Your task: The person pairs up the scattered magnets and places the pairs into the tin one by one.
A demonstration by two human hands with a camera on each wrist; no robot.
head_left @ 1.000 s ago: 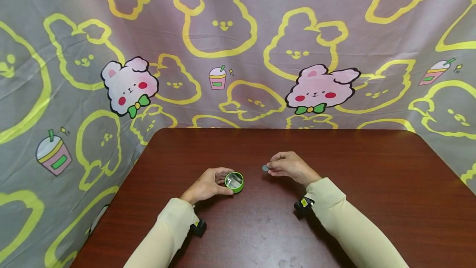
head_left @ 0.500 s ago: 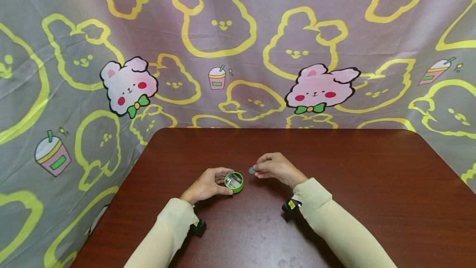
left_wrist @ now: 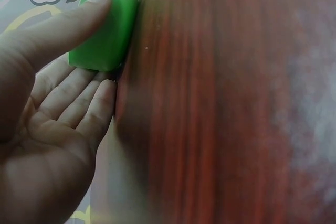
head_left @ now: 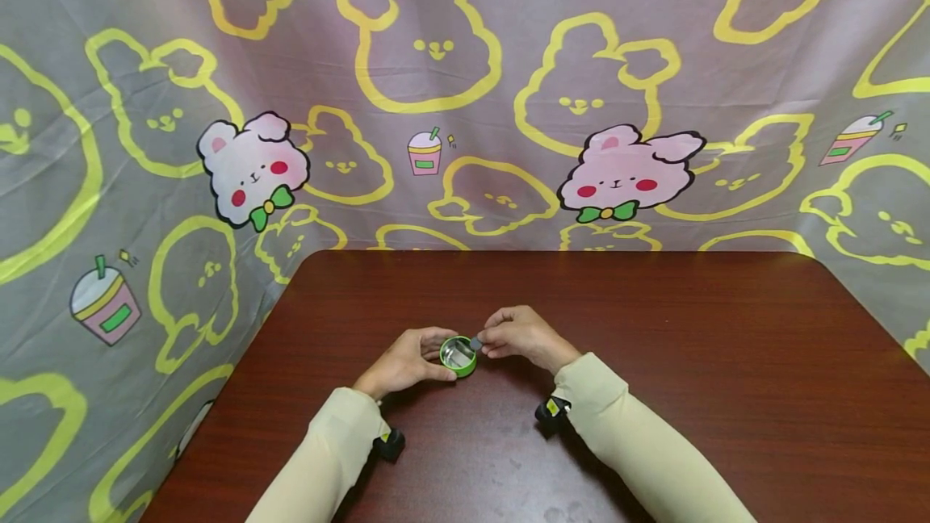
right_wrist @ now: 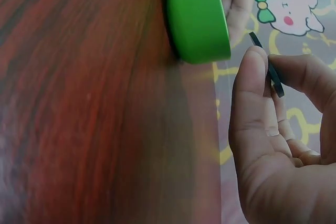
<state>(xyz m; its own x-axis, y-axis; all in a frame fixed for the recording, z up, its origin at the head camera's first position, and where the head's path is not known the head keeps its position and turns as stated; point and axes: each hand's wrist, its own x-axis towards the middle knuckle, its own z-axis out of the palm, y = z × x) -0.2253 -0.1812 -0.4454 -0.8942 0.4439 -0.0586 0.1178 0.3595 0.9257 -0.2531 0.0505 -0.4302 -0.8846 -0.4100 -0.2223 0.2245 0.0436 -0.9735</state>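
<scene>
A small round green tin [head_left: 465, 370] with a shiny metal inside stands on the table, its mouth facing up. My left hand [head_left: 404, 361] holds it from the left, thumb on the near side and fingers behind. In the left wrist view the thumb lies against the green wall [left_wrist: 113, 30]. Between thumb and forefinger my right hand [head_left: 525, 336] pinches a thin dark grey disc [head_left: 475, 343], which overlaps the tin's right rim in the head view. Seen from the right wrist, the disc [right_wrist: 277, 83] is edge-on, higher than the tin [right_wrist: 199, 22].
The dark reddish-brown wooden table [head_left: 654, 305] has rounded far corners. A patterned cloth [head_left: 501, 63] with bears and rabbits hangs behind it and along the sides. A black wrist camera [head_left: 390, 445] sits under the left cuff, and another [head_left: 552, 416] under the right.
My right hand has moved left with the pinched disc, from well right of the tin to its right rim. The left hand and the tin have stayed in place.
</scene>
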